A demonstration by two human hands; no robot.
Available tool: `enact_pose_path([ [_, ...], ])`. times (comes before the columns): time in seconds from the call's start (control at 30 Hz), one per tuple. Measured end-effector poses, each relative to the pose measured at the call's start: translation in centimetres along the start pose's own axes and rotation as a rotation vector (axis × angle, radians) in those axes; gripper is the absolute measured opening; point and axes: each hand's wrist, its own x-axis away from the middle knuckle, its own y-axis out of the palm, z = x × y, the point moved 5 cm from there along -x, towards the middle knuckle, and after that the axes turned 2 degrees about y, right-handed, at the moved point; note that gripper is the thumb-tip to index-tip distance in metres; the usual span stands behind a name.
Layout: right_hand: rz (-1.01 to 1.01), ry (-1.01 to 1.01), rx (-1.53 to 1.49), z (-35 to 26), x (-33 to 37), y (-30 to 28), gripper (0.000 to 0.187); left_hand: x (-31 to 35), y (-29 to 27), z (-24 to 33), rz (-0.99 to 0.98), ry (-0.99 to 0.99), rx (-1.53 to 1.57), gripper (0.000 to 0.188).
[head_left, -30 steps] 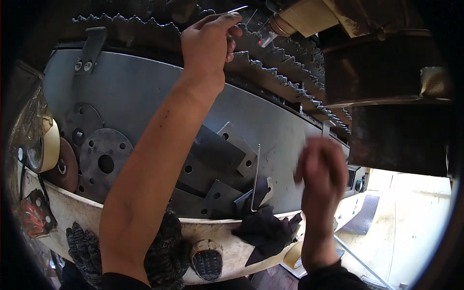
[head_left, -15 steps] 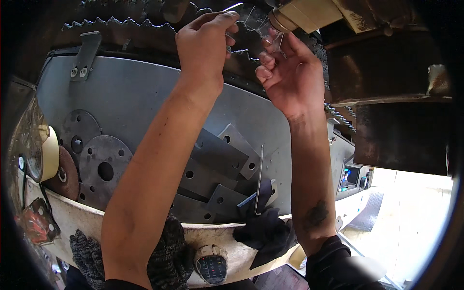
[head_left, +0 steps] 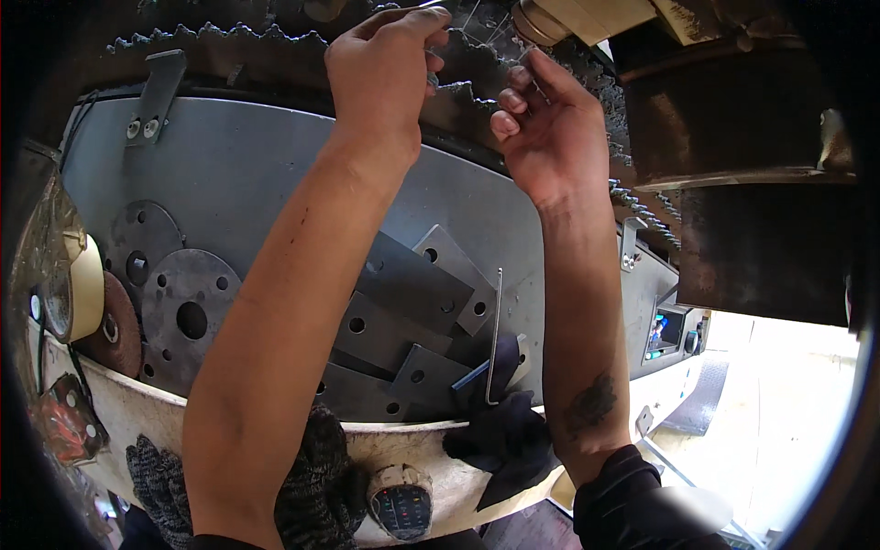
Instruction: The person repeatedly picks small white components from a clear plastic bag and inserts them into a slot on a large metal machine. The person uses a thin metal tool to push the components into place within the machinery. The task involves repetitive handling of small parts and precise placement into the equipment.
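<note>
I had the left hand [head_left: 380, 78] right up top, thumb and fingers clamped on a thin bright strip [head_left: 434, 4] at the upper edge of my view. The right hand [head_left: 557, 137] was a little way over, palm toward me, thumb and index nearly together by a small clear bit [head_left: 520, 43] just below the tan fitting [head_left: 541, 23]. Couldn't tell if they actually had it. Under the arms, metal plates [head_left: 401, 275] overlapped near a hex key [head_left: 497, 339], with a black rag [head_left: 504, 449] at its bent end.
</note>
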Motion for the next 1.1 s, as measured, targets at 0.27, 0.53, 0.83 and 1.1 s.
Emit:
enact_pose_path([
  [0.27,-0.075,-0.022,-0.016,0.0,-0.5,-0.5,0.011,0.2,0.1,0.2,0.018,0.001,-0.022,0.016],
  [0.53,-0.055,-0.013,-0.008,-0.1,-0.1,-0.2,0.011,0.1,-0.1,-0.5,0.010,-0.038,0.014,0.014],
  [0.83,-0.072,-0.013,-0.014,0.3,-0.3,-1.8,0.006,0.7,0.1,-1.0,0.016,-0.061,0.010,0.015],
  [1.1,0.011,-0.197,0.016,0.4,4.4,-3.6,0.020,3.3,1.6,-2.5,-0.104,-0.133,0.084,0.023],
])
